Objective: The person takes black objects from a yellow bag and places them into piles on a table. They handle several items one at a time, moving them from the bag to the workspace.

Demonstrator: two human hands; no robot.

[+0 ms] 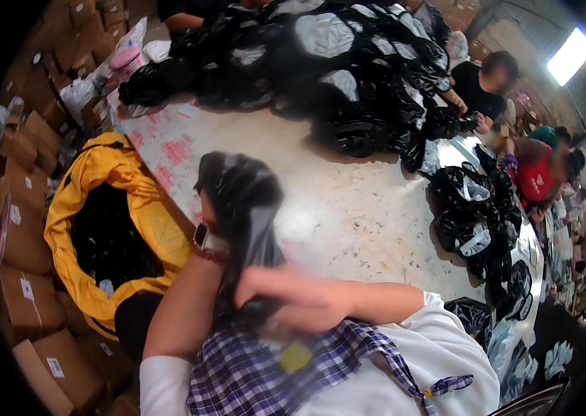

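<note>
A black plastic bag [243, 192] is raised in front of me, over the table's near left side. My left hand [206, 208], with a watch and a red bracelet at the wrist, is mostly hidden by the bag and grips it. The bag's lower part hangs down toward my checked apron [251, 374]. Across that lower part reaches my right hand [298, 301], blurred by motion, with its fingers against the plastic. Whether those fingers pinch the bag is unclear.
Black bags with white contents [324, 36] are heaped along the far side of the white table [365, 223]. More black bags [469, 208] lie at right. A yellow sack [163, 234] with black contents stands at left, beside cardboard boxes [69, 364]. Co-workers [480, 88] work at right.
</note>
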